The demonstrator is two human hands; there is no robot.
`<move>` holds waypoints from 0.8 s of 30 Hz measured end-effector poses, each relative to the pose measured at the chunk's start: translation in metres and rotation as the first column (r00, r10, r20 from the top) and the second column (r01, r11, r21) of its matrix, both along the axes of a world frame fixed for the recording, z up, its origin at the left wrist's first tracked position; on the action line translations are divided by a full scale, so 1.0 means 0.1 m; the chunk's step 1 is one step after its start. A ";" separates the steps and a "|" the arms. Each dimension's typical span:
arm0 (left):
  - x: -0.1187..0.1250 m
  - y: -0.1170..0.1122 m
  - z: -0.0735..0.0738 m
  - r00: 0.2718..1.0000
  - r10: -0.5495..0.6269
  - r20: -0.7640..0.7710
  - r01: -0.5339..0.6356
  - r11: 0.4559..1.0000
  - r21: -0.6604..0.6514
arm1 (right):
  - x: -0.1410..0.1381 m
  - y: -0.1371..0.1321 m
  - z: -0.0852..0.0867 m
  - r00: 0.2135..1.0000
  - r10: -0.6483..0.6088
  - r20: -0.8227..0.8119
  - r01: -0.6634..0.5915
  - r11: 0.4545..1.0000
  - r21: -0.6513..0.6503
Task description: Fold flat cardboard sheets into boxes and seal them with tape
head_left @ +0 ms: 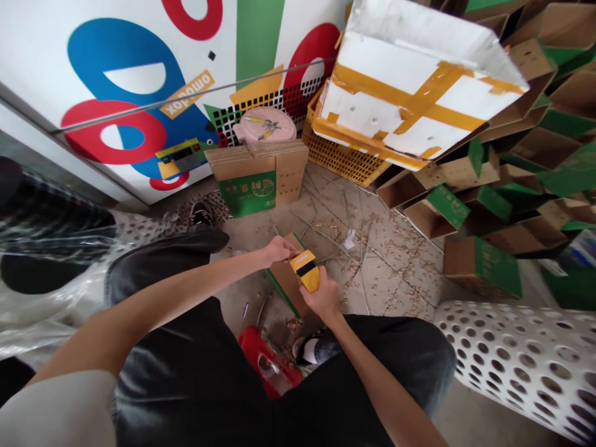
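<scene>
My right hand (pixel 322 297) grips a yellow handheld tape dispenser (pixel 307 270) low over my lap. My left hand (pixel 279 250) reaches across from the left, its fingers curled at the dispenser's upper edge. Whether they pinch anything is hidden. Under both hands, a piece of brown cardboard with a green edge (pixel 286 279) stands tilted, its lower part near my knees. My dark trousers (pixel 186 372) fill the lower part of the view.
Flat cartons with green labels (pixel 256 180) stand ahead, beside a yellow plastic crate (pixel 344 155). A taped white foam board (pixel 410 93) and stacked open boxes (pixel 479 198) rise at right. Wood shavings litter the floor (pixel 382 273). A red object (pixel 267 363) lies by my foot.
</scene>
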State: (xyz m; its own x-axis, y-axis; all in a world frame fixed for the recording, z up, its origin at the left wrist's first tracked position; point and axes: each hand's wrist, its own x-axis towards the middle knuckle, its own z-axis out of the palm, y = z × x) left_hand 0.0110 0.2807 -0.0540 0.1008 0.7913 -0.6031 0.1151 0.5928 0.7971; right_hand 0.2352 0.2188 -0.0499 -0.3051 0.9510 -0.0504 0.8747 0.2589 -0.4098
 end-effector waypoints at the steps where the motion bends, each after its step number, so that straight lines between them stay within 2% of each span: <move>1: -0.01 0.04 -0.04 0.998 0.000 -0.056 0.002 1.000 0.031 | -0.01 0.00 -0.01 1.000 0.005 0.025 -0.005 1.000 -0.001; 6: -0.21 0.41 -0.16 0.927 0.033 -0.373 0.041 0.981 0.189 | -0.22 0.11 0.07 0.986 0.006 0.170 -0.001 1.000 -0.029; 10: -0.58 0.79 -0.14 0.865 0.089 -0.493 0.023 0.976 0.216 | -0.55 0.31 0.32 0.976 0.002 0.218 0.024 0.993 -0.114; 13: -0.83 0.97 -0.15 0.807 0.137 -0.575 0.003 0.972 0.235 | -0.71 0.39 0.54 0.971 0.022 0.237 0.021 0.984 -0.179; 17: -1.05 0.98 -0.29 0.743 0.173 -0.647 -0.040 0.976 0.216 | -0.66 0.32 0.64 0.956 0.058 0.286 0.020 0.965 -0.263; 20: -1.16 0.92 -0.41 0.715 0.187 -0.673 -0.082 0.979 0.185 | -0.55 0.23 0.59 0.947 0.083 0.311 0.002 0.965 -0.263; 24: -1.18 0.85 -0.52 0.733 0.148 -0.664 -0.090 0.989 0.121 | -0.55 0.23 0.52 0.943 0.088 0.322 -0.005 0.968 -0.251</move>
State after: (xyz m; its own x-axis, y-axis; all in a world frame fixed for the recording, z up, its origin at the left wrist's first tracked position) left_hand -0.1068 0.3653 -0.1056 -0.4042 0.8145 -0.4162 0.5682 0.5801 0.5836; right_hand 0.1801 0.2419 0.0017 -0.2757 0.8819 -0.3824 0.9599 0.2317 -0.1578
